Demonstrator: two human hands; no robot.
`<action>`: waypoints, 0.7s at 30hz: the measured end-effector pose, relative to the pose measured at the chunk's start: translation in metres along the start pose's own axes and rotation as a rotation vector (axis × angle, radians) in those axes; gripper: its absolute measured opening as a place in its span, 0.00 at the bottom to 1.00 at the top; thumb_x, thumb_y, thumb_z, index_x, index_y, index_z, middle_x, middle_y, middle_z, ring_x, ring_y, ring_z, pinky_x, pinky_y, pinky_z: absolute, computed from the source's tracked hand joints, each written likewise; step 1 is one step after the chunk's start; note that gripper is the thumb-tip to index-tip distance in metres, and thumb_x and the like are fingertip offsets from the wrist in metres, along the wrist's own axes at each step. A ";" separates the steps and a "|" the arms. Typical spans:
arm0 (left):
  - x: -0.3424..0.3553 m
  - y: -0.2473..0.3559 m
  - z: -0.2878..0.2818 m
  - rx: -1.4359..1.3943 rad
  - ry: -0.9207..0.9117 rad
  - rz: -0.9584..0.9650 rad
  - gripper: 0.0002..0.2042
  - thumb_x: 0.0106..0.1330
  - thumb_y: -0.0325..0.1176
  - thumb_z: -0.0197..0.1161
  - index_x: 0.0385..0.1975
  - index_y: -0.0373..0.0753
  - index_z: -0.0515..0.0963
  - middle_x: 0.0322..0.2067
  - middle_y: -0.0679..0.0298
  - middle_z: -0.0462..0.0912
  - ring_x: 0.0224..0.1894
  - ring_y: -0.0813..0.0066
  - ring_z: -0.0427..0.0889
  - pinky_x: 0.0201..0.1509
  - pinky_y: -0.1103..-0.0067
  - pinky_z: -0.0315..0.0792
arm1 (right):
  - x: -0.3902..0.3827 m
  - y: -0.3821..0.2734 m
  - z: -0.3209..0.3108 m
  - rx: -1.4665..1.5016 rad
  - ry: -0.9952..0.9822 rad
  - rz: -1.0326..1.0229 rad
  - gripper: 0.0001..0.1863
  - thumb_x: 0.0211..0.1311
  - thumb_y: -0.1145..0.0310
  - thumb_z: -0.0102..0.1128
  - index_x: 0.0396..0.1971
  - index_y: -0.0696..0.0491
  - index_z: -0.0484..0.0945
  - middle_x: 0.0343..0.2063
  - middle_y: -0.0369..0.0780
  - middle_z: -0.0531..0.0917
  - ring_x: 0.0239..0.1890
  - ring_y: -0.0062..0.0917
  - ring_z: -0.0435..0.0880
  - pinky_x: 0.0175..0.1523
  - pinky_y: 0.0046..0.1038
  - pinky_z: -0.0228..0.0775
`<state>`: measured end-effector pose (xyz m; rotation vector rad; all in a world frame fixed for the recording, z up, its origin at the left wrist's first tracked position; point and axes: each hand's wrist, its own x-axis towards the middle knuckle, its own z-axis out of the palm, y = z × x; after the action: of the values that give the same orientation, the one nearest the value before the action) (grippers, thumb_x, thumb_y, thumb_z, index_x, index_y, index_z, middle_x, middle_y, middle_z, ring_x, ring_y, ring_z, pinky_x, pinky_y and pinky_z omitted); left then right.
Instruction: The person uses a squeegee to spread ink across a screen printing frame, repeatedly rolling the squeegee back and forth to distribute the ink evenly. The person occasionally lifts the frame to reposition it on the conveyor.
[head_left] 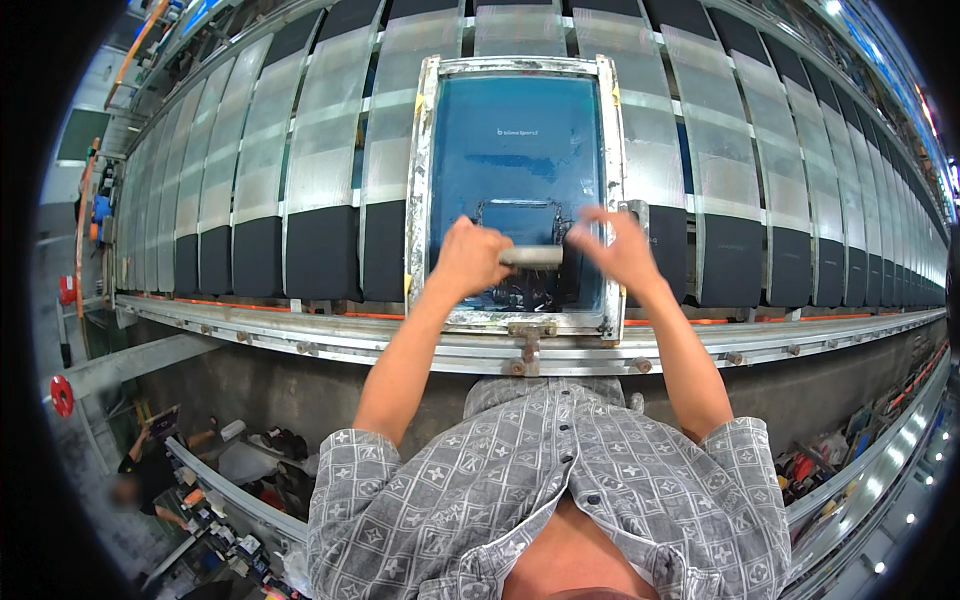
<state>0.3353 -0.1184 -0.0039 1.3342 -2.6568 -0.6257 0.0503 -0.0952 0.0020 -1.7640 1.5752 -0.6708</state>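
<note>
A screen-printing frame [423, 180] with pale, ink-stained edges and blue mesh [515, 155] lies in front of me. My left hand [468, 258] is closed round the left end of a squeegee [535, 257] with a light-coloured handle, low on the mesh. Black ink [525, 295] pools on the near part of the mesh, just below the squeegee. Over the frame's right side hovers my right hand [624, 250], slightly blurred. Its fingers are apart and hold nothing; a small gap separates them from the squeegee's right end. The squeegee's blade is mostly hidden.
Long rows of pallets [320, 140] carrying dark fabric pieces [735, 262] run to both sides. A metal rail [250, 325] passes along their near edge, with a clamp [530, 350] under the frame. At the lower left, another person [150, 470] stands near cluttered equipment.
</note>
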 end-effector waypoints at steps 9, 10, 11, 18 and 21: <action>0.047 -0.014 0.009 -0.061 0.175 -0.088 0.14 0.52 0.40 0.79 0.38 0.47 0.89 0.36 0.62 0.88 0.40 0.57 0.84 0.47 0.64 0.76 | 0.025 0.143 0.021 0.139 0.485 0.472 0.15 0.71 0.57 0.63 0.39 0.55 0.80 0.20 0.36 0.80 0.21 0.20 0.76 0.29 0.29 0.66; 0.024 -0.012 0.026 -0.057 0.260 -0.024 0.13 0.51 0.32 0.77 0.38 0.46 0.89 0.37 0.63 0.88 0.40 0.57 0.84 0.46 0.65 0.76 | 0.024 0.134 0.021 0.206 0.457 0.495 0.13 0.72 0.58 0.63 0.38 0.54 0.80 0.19 0.34 0.78 0.19 0.18 0.73 0.25 0.27 0.62; -0.002 0.003 0.036 -0.060 0.359 0.001 0.16 0.48 0.25 0.72 0.39 0.45 0.89 0.35 0.63 0.88 0.40 0.59 0.83 0.43 0.65 0.75 | 0.027 0.116 0.012 0.268 0.429 0.511 0.12 0.72 0.59 0.63 0.37 0.53 0.79 0.18 0.33 0.77 0.17 0.16 0.70 0.22 0.26 0.58; -0.117 0.028 0.029 0.015 0.444 0.016 0.24 0.39 0.22 0.73 0.42 0.44 0.86 0.41 0.68 0.87 0.39 0.66 0.81 0.43 0.69 0.70 | 0.037 0.035 0.020 0.368 0.466 0.432 0.16 0.72 0.55 0.62 0.37 0.55 0.80 0.20 0.38 0.79 0.24 0.20 0.75 0.34 0.32 0.68; -0.127 -0.037 0.001 0.041 0.413 -0.017 0.22 0.39 0.24 0.76 0.39 0.45 0.87 0.39 0.70 0.87 0.39 0.67 0.81 0.45 0.69 0.70 | 0.053 0.015 0.089 0.355 0.556 0.348 0.16 0.71 0.56 0.63 0.37 0.55 0.80 0.21 0.37 0.79 0.26 0.19 0.74 0.34 0.32 0.67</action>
<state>0.4398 -0.0378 -0.0081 1.3275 -2.3366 -0.2603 0.1154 -0.1351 -0.0696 -1.0550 1.9123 -1.2445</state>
